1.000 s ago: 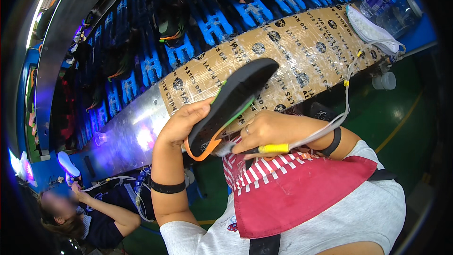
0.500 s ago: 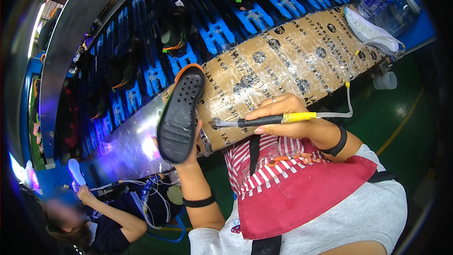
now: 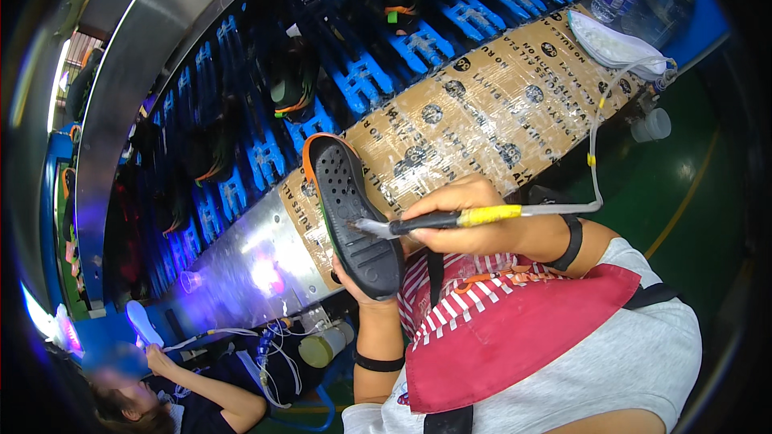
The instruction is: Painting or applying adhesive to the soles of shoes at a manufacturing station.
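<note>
Left hand [image 3: 357, 290] grips a black sole [image 3: 344, 197] across the near edge of the bench [image 3: 470, 124]; right hand [image 3: 462, 195] pinches a brush [image 3: 434, 222] touching it.

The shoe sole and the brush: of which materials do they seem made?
Shoe sole: probably rubber or foam, matte, with moulded grooves and hollows. Brush: fine pale bristles, perhaps synthetic; smooth black grip, likely plastic; yellow wrap, possibly glossy tape.

Floor [image 3: 623, 185]: green, marked with a yellow line [image 3: 677, 219]. Bench [image 3: 293, 245]: long, bare metal at left, the rest under taped brown cardboard [image 3: 482, 112]. Racks [image 3: 359, 84]: blue, in a row along its far side. Panel [image 3: 133, 48]: metal, upper left. Light strip [image 3: 59, 84]: white, beyond the panel.
</note>
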`<control>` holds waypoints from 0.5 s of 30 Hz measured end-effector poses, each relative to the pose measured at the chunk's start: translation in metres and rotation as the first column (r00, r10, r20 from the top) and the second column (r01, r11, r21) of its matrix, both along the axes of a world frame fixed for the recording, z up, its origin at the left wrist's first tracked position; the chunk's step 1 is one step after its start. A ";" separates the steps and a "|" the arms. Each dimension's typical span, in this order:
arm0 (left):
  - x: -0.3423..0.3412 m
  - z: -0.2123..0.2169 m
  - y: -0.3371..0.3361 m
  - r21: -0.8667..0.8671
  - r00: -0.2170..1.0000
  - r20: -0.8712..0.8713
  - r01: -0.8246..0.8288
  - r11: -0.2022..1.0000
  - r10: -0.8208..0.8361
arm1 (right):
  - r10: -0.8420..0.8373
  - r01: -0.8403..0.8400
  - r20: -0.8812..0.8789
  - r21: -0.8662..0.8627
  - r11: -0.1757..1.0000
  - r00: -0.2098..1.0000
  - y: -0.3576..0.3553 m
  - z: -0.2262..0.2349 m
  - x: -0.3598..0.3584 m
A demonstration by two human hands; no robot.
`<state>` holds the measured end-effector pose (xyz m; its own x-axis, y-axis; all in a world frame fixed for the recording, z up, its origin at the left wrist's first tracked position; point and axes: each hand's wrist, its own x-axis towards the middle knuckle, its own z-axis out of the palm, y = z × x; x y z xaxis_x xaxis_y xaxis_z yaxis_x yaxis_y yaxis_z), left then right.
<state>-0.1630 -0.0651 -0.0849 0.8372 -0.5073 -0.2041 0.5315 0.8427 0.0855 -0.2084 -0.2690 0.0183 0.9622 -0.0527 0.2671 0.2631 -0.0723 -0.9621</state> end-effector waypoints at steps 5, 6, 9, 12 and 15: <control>-0.012 0.010 -0.026 0.537 0.990 0.142 -0.062 0.841 -0.018 | -0.191 0.252 0.340 -0.144 0.957 0.921 0.009 0.013 0.018; -0.014 0.015 -0.030 0.486 0.981 0.184 -0.041 0.873 -0.056 | -0.213 0.299 0.375 -0.188 0.936 0.902 0.009 0.016 0.022; -0.021 0.015 -0.034 0.352 0.978 0.192 0.012 0.936 -0.085 | -0.329 0.507 0.489 -0.291 0.811 0.808 0.010 0.012 0.035; -0.028 0.002 -0.027 0.141 0.930 0.250 0.241 0.960 -0.270 | -0.382 0.610 0.542 -0.335 0.718 0.748 0.010 0.004 0.042; -0.032 -0.011 -0.020 0.624 0.965 0.101 0.129 0.771 -0.243 | -0.391 0.618 0.513 -0.409 0.672 0.764 0.018 -0.007 0.046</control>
<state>-0.1949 -0.0855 -0.0956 0.7892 -0.4742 -0.3904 0.6018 0.4701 0.6456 -0.1622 -0.2506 0.0117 0.6536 -0.2436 0.7165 0.3341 -0.7567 -0.5620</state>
